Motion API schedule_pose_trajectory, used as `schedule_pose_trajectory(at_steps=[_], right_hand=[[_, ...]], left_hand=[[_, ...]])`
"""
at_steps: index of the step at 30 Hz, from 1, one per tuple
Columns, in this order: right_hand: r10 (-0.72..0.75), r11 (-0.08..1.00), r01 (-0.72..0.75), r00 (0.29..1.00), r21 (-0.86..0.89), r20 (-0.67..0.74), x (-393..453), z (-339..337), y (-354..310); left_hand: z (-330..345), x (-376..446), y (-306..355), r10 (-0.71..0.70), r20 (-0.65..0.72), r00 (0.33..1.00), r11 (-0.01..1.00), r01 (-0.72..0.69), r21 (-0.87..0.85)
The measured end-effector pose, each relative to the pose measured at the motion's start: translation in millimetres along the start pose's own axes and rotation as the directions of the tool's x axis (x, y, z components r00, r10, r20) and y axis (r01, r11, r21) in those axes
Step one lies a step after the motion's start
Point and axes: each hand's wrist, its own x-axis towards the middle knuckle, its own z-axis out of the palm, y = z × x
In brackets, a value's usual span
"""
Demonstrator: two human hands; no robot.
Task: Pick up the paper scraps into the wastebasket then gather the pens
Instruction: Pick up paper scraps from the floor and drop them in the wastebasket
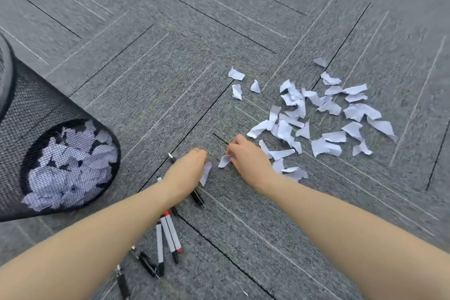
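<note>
Two bare forearms reaching in from the bottom edge over grey carpet-tile floor (243,238). Left hand (188,165) curling down with fingers closed, pinching one white torn paper scrap (205,173) that is hanging long-axis near upright in the view. Right hand (248,157) likewise closing finger and thumb on a second small white scrap (224,161), this one tilting up to the right just above the carpet.

Lying under and behind the left forearm: scattered pens and markers (168,236). Counting about eight, though several are half hidden by the arm and the number cannot be fixed. Three grey-barrelled markers lying side by side, fanning slightly, long axes running near vertical in the view, one showing red ends. Black pens (197,198) pointing along a diagonal from upper left to lower right; two more dark ones lying near the bottom edge at a similar slant.

Spreading to the right of the right hand: loose pile of white torn paper scraps (323,114), roughly thirty-five to forty, overlapping too much for an exact count, facing every direction. Three lying apart at the pile's upper left.

Standing at the left edge: one black wire-mesh wastebasket (29,95), appearing steeply tilted in the wide view, with many white scraps showing through the mesh at its bottom.
</note>
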Motion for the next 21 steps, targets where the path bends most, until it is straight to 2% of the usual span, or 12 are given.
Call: schedule_pose_trajectory(at_steps=[2,6,8,9,11,13,15,17,21], right_hand=[[-0.032,0.998,0.031,0.999,-0.05,-0.024,-2,4,-1],[-0.07,0.997,0.069,0.997,-0.018,-0.033,-6,-1,2],[0.044,0.986,-0.032,0.996,0.166,-0.072,-11,-8,6],[0.158,0.943,-0.119,0.982,0.31,-0.103,-15,-13,10],[0.375,0.79,-0.247,0.919,0.561,-0.124,-25,-26,22],[0.439,0.703,-0.319,0.898,0.636,-0.036,-40,-40,42],[0.375,0.744,-0.368,0.921,0.558,0.108,-54,-56,59],[0.304,0.828,-0.357,0.934,0.433,0.189,-65,-66,72],[0.191,0.976,-0.207,0.966,0.075,0.177,-79,-74,85]], left_hand=[[1,1,1,0.013,-0.012,1.0,0.999,-0.013,0.037],[-4,5,-1,-0.014,0.009,1.0,0.998,0.015,-0.059],[-4,7,-5,0.016,0.001,1.0,0.997,-0.016,-0.081],[-5,6,-6,0.026,-0.008,1.0,0.996,-0.027,-0.082],[-8,6,-6,0.028,-0.018,0.999,0.995,-0.029,-0.096],[-15,6,0,0.03,-0.016,0.999,0.986,-0.033,-0.161],[-26,12,14,0.066,0.005,0.998,0.97,-0.063,-0.235],[-39,20,37,0.127,0.064,0.99,0.949,-0.102,-0.299],[-50,37,88,0.31,0.203,0.929,0.906,-0.224,-0.358]])
